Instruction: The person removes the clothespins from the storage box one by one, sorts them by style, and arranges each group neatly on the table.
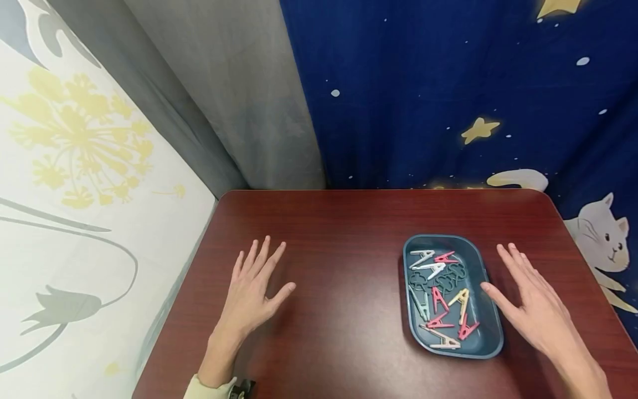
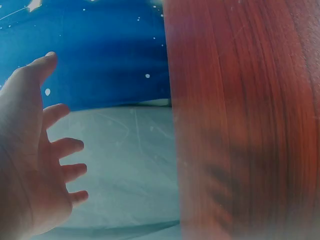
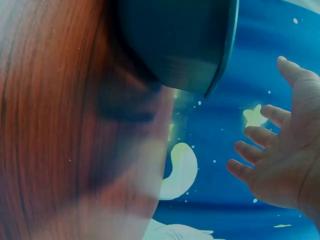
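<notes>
A dark blue tray (image 1: 490, 332) stands on the right half of the table, with several plastic clips in it. Among them are a yellow clip (image 1: 461, 303), pink clips (image 1: 438, 299), white clips (image 1: 431, 269), a cream clip (image 1: 442, 339), a pale green clip (image 1: 420, 303) and dark green looped pieces (image 1: 445, 281). Just right of the tray, my right hand (image 1: 535, 305) hovers with fingers straight and holds nothing. My left hand (image 1: 254, 293) is over the left part of the table, fingers spread, also holding nothing. In the right wrist view the tray (image 3: 175, 45) shows only its outer side.
The reddish-brown wooden table (image 1: 339, 310) reaches back to a grey curtain (image 1: 269, 111) and a blue curtain (image 1: 399, 100) with stars and a cat. A white patterned curtain (image 1: 164, 166) hangs along the left side. A dark watch (image 1: 242, 389) is at my left wrist.
</notes>
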Tool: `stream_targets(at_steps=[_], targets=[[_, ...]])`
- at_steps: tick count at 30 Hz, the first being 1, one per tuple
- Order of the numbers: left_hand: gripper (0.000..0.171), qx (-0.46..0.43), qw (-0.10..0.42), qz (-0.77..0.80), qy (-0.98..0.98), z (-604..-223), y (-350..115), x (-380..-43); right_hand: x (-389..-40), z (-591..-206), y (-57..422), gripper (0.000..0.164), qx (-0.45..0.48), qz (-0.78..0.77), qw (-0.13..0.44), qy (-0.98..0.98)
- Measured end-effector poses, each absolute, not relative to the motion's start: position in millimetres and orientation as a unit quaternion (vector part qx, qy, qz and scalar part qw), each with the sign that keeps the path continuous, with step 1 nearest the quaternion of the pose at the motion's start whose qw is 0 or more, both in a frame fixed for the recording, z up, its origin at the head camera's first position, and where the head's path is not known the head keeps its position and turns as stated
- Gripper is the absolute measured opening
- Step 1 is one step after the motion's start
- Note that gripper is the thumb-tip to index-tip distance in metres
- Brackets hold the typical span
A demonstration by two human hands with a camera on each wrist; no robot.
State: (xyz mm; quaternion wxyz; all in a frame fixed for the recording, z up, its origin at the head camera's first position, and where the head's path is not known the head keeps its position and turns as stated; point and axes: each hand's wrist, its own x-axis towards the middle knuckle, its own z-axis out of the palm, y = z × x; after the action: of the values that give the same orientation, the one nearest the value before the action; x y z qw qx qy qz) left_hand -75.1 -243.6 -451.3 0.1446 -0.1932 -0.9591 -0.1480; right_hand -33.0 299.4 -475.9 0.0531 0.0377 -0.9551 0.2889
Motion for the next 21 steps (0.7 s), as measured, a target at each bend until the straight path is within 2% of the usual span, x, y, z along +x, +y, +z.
stream_targets(at_steps=[10, 21], targets=[[0.08, -0.214, 0.177, -0.17, -0.945, -446.2, -228.8, -83.5, -37.4, -483.4, 296.3, 0.089, 0.017, 0.327, 0.059, -0.943], [0.08, -0.232, 0.184, -0.188, -0.937, -439.6, -207.8, -91.1, -41.9, -498.7, 289.8, 0.089, -0.003, 0.365, 0.043, -0.93]])
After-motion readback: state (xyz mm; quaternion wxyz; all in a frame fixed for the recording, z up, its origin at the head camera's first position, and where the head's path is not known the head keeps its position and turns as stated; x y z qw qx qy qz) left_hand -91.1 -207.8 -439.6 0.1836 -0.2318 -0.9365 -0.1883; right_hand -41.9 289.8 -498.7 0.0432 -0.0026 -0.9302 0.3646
